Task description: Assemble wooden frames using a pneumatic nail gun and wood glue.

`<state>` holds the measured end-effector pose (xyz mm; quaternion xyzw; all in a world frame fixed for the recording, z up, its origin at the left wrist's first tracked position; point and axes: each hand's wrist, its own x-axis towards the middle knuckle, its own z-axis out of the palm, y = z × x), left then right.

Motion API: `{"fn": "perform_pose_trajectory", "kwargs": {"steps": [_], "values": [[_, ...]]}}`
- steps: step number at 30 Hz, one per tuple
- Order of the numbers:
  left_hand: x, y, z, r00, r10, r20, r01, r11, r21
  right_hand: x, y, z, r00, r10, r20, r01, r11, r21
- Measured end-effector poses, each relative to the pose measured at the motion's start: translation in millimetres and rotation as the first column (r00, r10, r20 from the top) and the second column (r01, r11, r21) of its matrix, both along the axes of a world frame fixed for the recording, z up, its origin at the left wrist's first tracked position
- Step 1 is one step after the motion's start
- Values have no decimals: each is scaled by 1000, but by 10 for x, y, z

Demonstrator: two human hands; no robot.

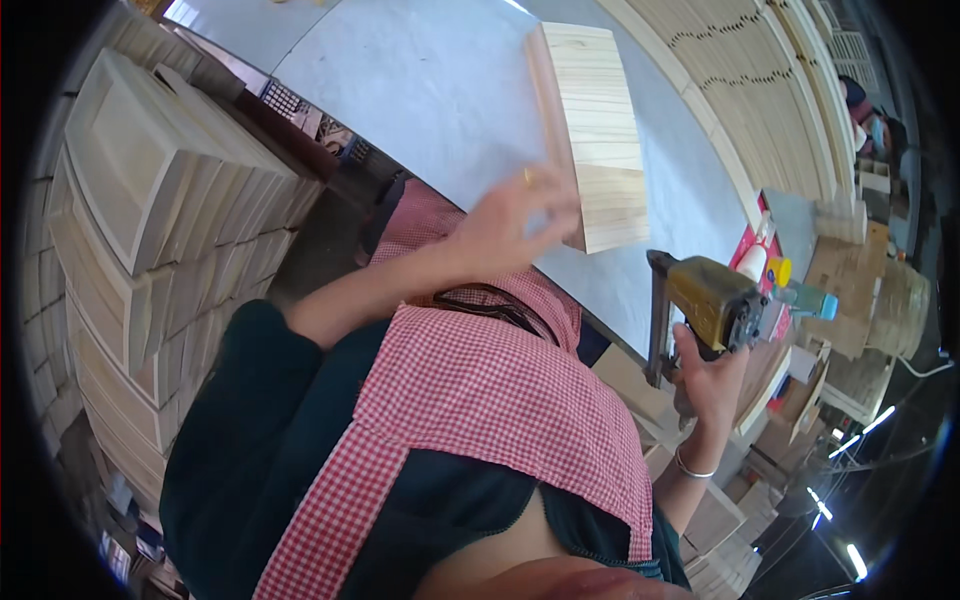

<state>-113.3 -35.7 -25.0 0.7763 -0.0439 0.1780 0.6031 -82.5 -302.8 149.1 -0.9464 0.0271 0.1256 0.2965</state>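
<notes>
Left grip (515, 222): steadies stacked pine slats (600, 140) on counter (430, 90). Right grip (712, 378): clasps nail gun (705, 305); I square edges first.

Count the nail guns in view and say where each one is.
1. The yellow nail gun is gripped in the right hand, beside the grey table's edge. Others may be hidden among the clutter.

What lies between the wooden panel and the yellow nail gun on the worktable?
Head view: only bare grey worktable separates the wooden panel from the nail gun.
</notes>
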Motion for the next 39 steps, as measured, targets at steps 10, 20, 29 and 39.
{"fn": "perform_pose_trajectory", "kwargs": {"steps": [10, 20, 29, 39], "values": [[1705, 1283, -339, 886, 446, 126, -462, 828, 317, -164, 80, -29, 994, 107, -26, -105, 992, 68], [1738, 1290, -212, 950, 308, -46, -278, 906, 319, -129, 197, -181, 979, 202, 9, -202, 975, 96], [1717, 1218, -278, 942, 334, -10, -323, 918, 230, -132, 238, -198, 990, 135, -27, -131, 984, 122], [1624, 1150, -155, 929, 370, -23, -350, 896, 273, 18, 131, -104, 994, 98, -47, -93, 991, 100]]}}
